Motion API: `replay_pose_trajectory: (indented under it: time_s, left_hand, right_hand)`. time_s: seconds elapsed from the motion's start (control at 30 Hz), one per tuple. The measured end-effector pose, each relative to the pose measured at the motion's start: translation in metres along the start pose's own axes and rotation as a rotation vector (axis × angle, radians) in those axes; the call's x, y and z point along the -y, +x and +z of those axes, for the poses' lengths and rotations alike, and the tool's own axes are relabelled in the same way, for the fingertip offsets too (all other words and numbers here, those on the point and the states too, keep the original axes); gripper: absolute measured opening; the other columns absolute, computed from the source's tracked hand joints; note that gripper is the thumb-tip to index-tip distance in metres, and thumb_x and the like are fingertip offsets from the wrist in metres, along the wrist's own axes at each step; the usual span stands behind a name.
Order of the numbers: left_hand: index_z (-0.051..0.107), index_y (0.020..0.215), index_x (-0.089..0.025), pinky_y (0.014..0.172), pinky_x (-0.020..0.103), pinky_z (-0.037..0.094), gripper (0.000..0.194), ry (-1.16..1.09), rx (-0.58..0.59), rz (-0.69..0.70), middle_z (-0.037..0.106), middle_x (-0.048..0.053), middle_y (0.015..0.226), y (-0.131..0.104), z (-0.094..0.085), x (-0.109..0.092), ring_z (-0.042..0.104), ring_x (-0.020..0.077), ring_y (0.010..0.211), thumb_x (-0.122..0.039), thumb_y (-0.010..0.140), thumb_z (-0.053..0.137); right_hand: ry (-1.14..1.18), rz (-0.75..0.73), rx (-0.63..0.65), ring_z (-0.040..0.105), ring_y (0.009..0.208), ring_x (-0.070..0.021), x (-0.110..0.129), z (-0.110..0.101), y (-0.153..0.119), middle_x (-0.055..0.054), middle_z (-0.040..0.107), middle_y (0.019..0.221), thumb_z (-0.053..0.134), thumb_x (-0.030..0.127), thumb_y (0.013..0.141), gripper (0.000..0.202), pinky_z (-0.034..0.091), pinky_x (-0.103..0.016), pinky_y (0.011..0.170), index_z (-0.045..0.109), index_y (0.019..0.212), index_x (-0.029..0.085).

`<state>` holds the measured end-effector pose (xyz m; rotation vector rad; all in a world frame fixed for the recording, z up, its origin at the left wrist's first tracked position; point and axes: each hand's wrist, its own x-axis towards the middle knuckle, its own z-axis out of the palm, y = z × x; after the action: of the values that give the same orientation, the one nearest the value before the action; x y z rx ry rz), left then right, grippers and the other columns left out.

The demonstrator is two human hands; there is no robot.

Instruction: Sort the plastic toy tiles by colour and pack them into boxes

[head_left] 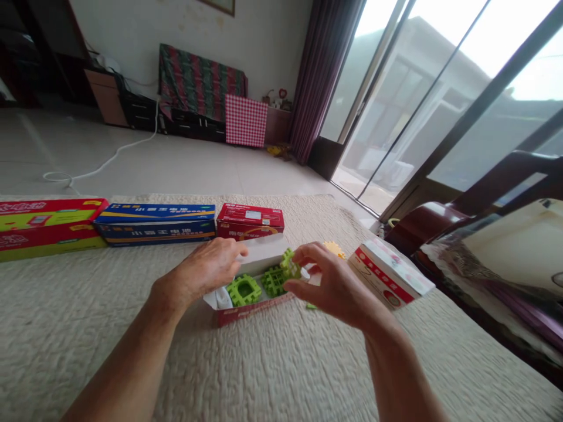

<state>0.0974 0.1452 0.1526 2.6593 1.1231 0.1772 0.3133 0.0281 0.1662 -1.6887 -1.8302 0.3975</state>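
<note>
A small open red cardboard box (pixel 240 317) with a white inside sits before me on the quilted cover. In it lie a green notched plastic building block (pixel 244 290) with a rounded opening and a green lattice-like block (pixel 273 281). My left hand (pixel 211 264) is closed, its curled fingers at the raised white flap (pixel 264 248) on the far left side. Over the box's right end, my right hand (pixel 328 281) pinches another green block (pixel 290 265) between thumb and fingers. Beside that hand, a yellow toothed piece (pixel 335 249) and a partly hidden green piece (pixel 311 306) lie on the cover.
Behind the open box stand a red box (pixel 250 218), a blue box (pixel 153 225) and a red-and-yellow-green box (pixel 48 228) in a row. To the right is a white-and-red carton (pixel 389 274), near a dark wooden chair (pixel 433 225). The quilted cover (pixel 281 375) spreads underneath.
</note>
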Motion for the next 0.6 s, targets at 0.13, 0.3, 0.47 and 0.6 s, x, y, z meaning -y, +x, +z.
replay_pose_trajectory:
  time_s: [0.13,0.3,0.47,0.6]
  left_hand:
    - [0.069,0.108,-0.019,0.081,0.033,0.043,0.033,0.007,-0.007,0.015,0.072,0.01,0.099,0.0,0.0,0.001,0.064,0.0229,0.094,-0.021,0.086,0.045]
    - [0.07,0.104,-0.02,0.08,0.031,0.044,0.03,-0.011,-0.01,0.011,0.073,0.008,0.097,-0.001,-0.001,-0.001,0.064,0.0214,0.092,-0.021,0.085,0.047]
    - [0.069,0.108,-0.019,0.083,0.033,0.045,0.033,-0.009,-0.031,0.01,0.073,0.01,0.1,0.0,0.003,0.001,0.064,0.0237,0.096,-0.021,0.085,0.046]
    - [0.069,0.108,-0.02,0.083,0.033,0.045,0.032,-0.001,-0.014,0.014,0.073,0.009,0.099,0.002,0.004,0.004,0.065,0.0232,0.095,-0.022,0.086,0.046]
  right_hand:
    - [-0.04,-0.011,0.073,0.056,0.079,-0.0143,0.013,0.026,0.011,-0.002,0.062,0.094,0.072,0.031,0.07,0.023,0.046,-0.03,0.071,0.061,0.087,0.02]
    - [-0.25,0.083,0.048,0.054,0.078,-0.0173,-0.002,0.036,0.016,-0.006,0.06,0.092,0.067,0.03,0.07,0.021,0.044,-0.033,0.07,0.061,0.086,0.018]
    - [-0.333,0.1,0.056,0.053,0.077,-0.0173,-0.005,0.04,0.017,-0.008,0.058,0.093,0.063,0.03,0.071,0.022,0.041,-0.031,0.066,0.059,0.088,0.017]
    - [-0.379,0.111,0.067,0.052,0.077,-0.0176,-0.004,0.043,0.017,-0.008,0.056,0.092,0.063,0.03,0.071,0.021,0.039,-0.031,0.064,0.058,0.087,0.017]
